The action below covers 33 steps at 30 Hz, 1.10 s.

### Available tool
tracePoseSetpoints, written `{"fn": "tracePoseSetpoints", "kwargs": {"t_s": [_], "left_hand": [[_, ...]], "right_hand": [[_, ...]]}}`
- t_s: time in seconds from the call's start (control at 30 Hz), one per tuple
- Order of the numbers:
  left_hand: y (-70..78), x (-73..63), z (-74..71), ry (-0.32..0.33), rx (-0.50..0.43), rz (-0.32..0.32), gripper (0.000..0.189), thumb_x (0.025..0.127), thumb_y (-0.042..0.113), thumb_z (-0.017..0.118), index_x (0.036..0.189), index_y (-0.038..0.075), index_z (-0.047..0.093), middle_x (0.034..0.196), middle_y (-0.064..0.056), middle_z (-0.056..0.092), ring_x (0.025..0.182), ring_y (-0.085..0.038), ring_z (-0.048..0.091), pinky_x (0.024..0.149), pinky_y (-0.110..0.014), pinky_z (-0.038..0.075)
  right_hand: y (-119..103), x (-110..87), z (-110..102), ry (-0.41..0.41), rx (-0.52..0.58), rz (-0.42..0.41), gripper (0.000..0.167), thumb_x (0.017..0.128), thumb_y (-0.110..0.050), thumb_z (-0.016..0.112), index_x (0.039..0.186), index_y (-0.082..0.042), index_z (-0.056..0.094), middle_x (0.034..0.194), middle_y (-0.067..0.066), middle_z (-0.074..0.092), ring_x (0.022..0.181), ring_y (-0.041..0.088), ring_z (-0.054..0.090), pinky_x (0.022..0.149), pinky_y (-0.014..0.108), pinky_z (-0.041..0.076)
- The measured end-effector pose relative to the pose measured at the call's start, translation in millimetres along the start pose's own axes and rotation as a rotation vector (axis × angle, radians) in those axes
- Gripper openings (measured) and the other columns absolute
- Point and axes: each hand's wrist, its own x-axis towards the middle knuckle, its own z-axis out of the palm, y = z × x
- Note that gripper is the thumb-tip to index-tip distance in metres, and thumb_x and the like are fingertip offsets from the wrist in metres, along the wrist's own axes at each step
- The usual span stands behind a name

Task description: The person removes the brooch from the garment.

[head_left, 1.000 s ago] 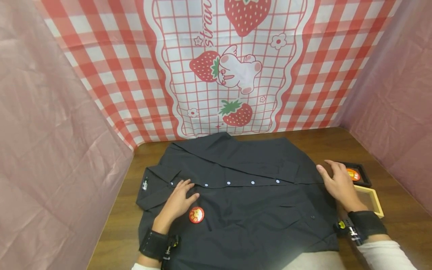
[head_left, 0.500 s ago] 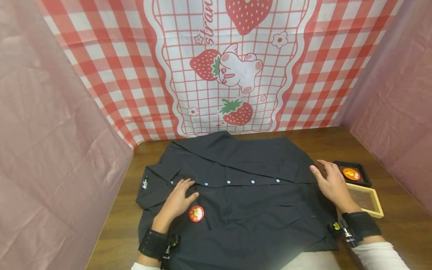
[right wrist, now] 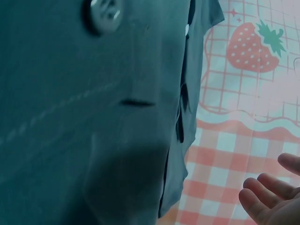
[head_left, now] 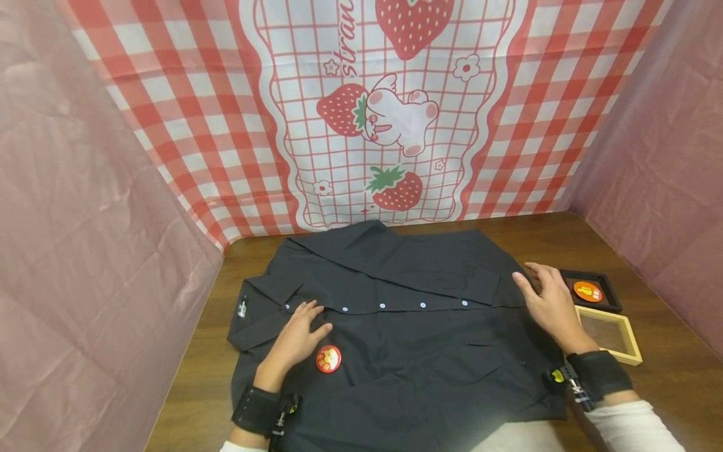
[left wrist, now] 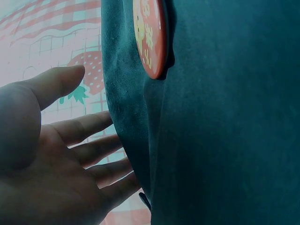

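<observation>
A dark button-up shirt [head_left: 395,351] lies spread on the wooden table, its collar to the left and a row of pale buttons across it. On its chest sits a round red badge [head_left: 329,359], also seen edge-on in the left wrist view [left wrist: 151,37]. My left hand [head_left: 296,339] is by the button row, just up and left of the badge, fingers extended and holding nothing. Over the shirt's right end is my right hand [head_left: 553,311], fingers loosely bent with nothing in them; whether it touches the cloth I cannot tell.
At the right lies a black frame [head_left: 612,301] with an orange round badge [head_left: 588,291] in it. In front of that is a pale yellow frame [head_left: 629,339], partly behind my right wrist. A red-checked strawberry cloth [head_left: 395,125] hangs behind, with pink curtains at both sides.
My right hand has shifted a little left over the shirt, away from the frames, uncovering more of the black frame and its orange badge. My left hand and the shirt stay in place.
</observation>
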Motion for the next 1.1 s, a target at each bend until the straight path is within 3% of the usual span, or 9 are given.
{"fn": "tracePoseSetpoints", "kwargs": {"t_s": [0.3,0.57,1.1], "left_hand": [[-1.1,-0.3,3.3,-0.011,-0.001,-0.011,0.052,0.092,0.026,0.065,0.134,-0.001,0.055,0.149,-0.021,0.045,0.145,-0.040,0.029,0.116,-0.057,0.027],[-0.8,1.4,2.7,-0.005,-0.001,-0.001,0.052,0.093,0.027,0.063,0.135,-0.002,0.054,0.149,-0.022,0.044,0.145,-0.040,0.029,0.116,-0.056,0.027],[1.6,0.4,4.8,-0.018,0.006,0.000,0.053,0.093,0.027,0.064,0.137,0.000,0.053,0.150,-0.021,0.044,0.145,-0.039,0.030,0.115,-0.057,0.028]], "right_hand": [[-9.0,-2.8,7.7,-0.018,0.016,-0.024,0.048,0.100,-0.031,0.054,0.131,0.005,0.051,0.124,0.032,0.049,0.106,0.045,0.052,0.083,0.060,0.042],[-15.9,-3.9,11.4,-0.057,0.041,-0.021,0.050,0.100,-0.034,0.053,0.132,0.005,0.051,0.129,0.031,0.049,0.109,0.046,0.053,0.088,0.062,0.043],[-23.1,-4.1,21.1,-0.045,0.053,-0.077,0.049,0.098,-0.030,0.057,0.132,0.005,0.050,0.122,0.029,0.053,0.106,0.042,0.054,0.087,0.058,0.045]]}}
